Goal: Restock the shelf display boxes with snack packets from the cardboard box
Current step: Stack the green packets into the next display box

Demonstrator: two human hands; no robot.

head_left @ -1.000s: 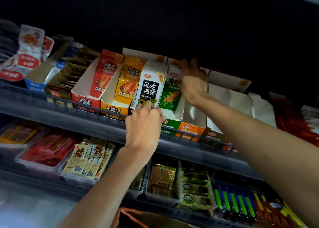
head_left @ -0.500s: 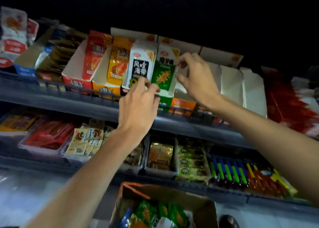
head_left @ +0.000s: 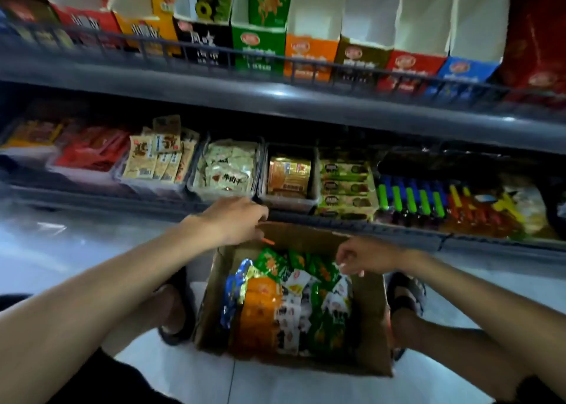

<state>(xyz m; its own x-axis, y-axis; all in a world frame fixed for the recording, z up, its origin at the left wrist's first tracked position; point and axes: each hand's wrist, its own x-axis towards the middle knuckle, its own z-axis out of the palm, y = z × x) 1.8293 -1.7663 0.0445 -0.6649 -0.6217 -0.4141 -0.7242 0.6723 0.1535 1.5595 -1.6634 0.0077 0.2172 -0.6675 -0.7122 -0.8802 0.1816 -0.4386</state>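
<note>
An open cardboard box [head_left: 371,330] stands on the floor between my feet, full of snack packets: orange ones [head_left: 259,310], green ones [head_left: 272,263] and white ones [head_left: 293,313]. My left hand [head_left: 235,221] hovers at the box's far left rim with its fingers loosely curled and holds nothing. Over the right side of the box, my right hand [head_left: 366,255] hangs just above the packets, fingers bent, also with nothing in it. On the upper shelf, the black display box [head_left: 202,40] and green display box [head_left: 258,48] hold packets. The orange box [head_left: 311,56], brown box [head_left: 361,56], red box [head_left: 412,66] and blue box [head_left: 465,70] show bare white insides.
A wire rail [head_left: 306,66] runs along the upper shelf's front. The lower shelf [head_left: 398,229] carries clear trays of packets and a row of lighters [head_left: 410,198]. My sandalled feet [head_left: 174,315] flank the box on the white tiled floor.
Both hands have left the display boxes on the upper shelf and dropped to the cardboard box. My view has tilted down, so the box now fills the middle.
</note>
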